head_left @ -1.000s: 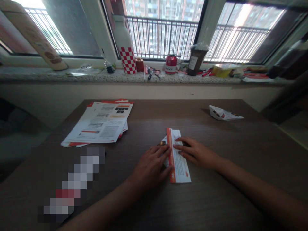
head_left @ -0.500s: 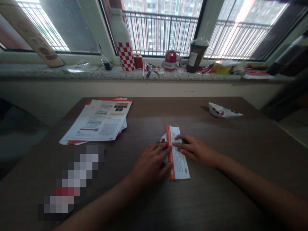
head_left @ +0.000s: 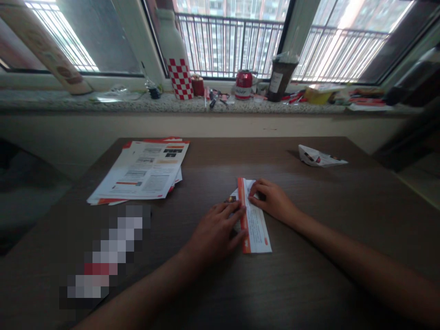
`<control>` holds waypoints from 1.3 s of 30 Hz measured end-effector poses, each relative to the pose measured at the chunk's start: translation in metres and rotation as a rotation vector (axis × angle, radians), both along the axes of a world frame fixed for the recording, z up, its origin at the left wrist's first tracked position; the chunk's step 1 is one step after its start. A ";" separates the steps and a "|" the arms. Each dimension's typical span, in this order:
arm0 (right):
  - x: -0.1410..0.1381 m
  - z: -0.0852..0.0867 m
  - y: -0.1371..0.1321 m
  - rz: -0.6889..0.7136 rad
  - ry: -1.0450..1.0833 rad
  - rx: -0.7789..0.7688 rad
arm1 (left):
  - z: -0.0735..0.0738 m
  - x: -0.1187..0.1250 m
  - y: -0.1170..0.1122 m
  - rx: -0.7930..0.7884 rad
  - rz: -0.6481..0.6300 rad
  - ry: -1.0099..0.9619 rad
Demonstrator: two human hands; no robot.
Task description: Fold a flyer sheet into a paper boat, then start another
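Note:
A folded sheet of printed paper (head_left: pixel 258 229), white with an orange band along its left side, lies on the table in front of me. My left hand (head_left: pixel 220 229) rests on its left edge, fingers spread and pressing it down. On the upper right part of the sheet, my right hand (head_left: pixel 270 197) has thumb and forefinger curled together in a pinch at the paper. A printed corner of the same sheet sticks out at the left, partly under my left fingers.
A stack of printed sheets (head_left: pixel 144 169) lies at the back left, with a blurred-out object (head_left: pixel 110 252) nearer me. At the back right sits a folded paper boat (head_left: pixel 321 158). Along the windowsill (head_left: pixel 130 106) stand a checkered bottle (head_left: pixel 179 78), a red can (head_left: pixel 244 85) and a dark cup (head_left: pixel 280 80).
My right hand has shifted slightly up the sheet, and its fingers have gone from stretched out to curled in a pinch. The left hand stays in place on the paper.

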State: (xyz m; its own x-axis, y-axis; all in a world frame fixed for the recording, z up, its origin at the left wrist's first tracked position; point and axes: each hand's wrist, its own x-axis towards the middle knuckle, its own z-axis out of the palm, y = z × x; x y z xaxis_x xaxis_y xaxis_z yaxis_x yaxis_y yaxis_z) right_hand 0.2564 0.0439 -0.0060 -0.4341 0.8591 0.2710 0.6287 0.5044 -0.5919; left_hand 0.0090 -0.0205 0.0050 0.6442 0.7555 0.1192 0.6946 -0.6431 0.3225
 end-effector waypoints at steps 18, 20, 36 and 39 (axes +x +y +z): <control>-0.010 -0.003 0.058 -0.108 -0.073 0.083 | -0.001 -0.001 0.000 -0.009 -0.005 -0.008; -0.011 -0.004 0.065 -0.116 -0.070 0.085 | 0.000 -0.001 -0.001 -0.013 0.000 -0.008; -0.004 -0.001 0.051 -0.061 -0.014 0.041 | 0.001 -0.002 -0.002 -0.003 0.018 -0.014; -0.005 -0.002 0.055 -0.077 -0.019 0.033 | -0.002 -0.003 -0.002 0.002 0.015 -0.031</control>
State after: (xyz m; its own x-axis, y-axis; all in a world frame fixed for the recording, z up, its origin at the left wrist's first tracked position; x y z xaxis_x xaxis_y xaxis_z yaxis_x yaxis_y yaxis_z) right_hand 0.2510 0.0993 -0.0079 -0.3727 0.8808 0.2921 0.6773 0.4734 -0.5632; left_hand 0.0060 -0.0226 0.0033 0.6285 0.7650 0.1404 0.6940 -0.6331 0.3428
